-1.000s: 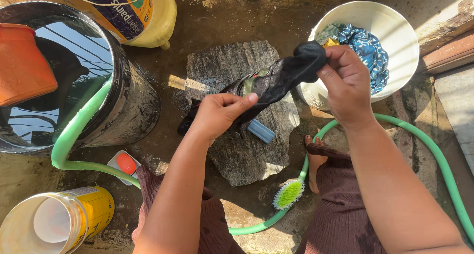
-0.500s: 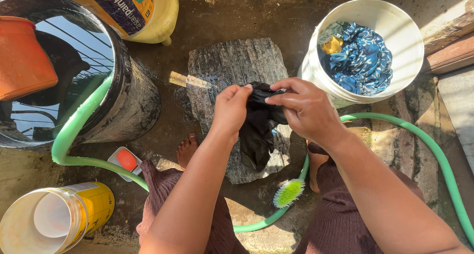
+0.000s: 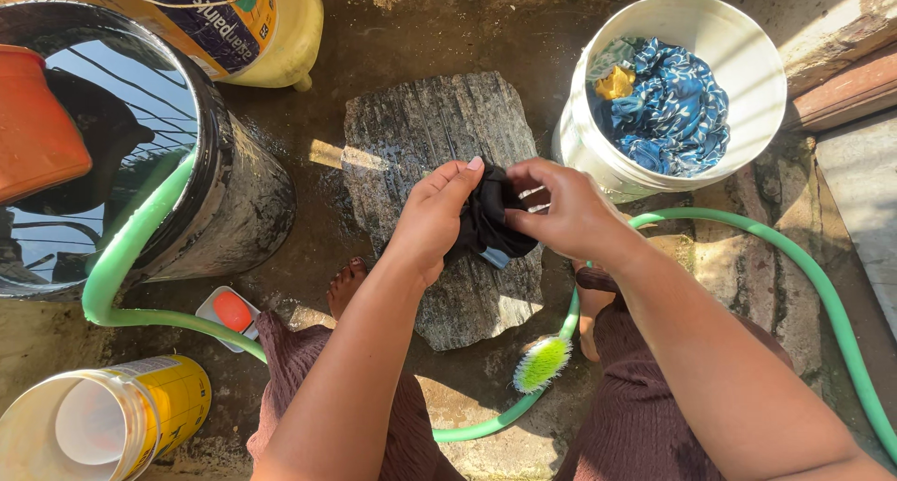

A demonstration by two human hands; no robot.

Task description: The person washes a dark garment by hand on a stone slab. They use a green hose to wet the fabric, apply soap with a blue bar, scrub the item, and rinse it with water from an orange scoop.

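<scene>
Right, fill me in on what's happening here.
A person is crouched over a flat ridged stone slab on wet ground, with both hands bunching up a small black cloth. The left hand and right hand each have a grip on it, just above the slab. A white bucket with blue patterned laundry sits to the right, a green hose curls around the person, and a green scrub brush lies by the slab. A black water barrel stands to the left.
</scene>
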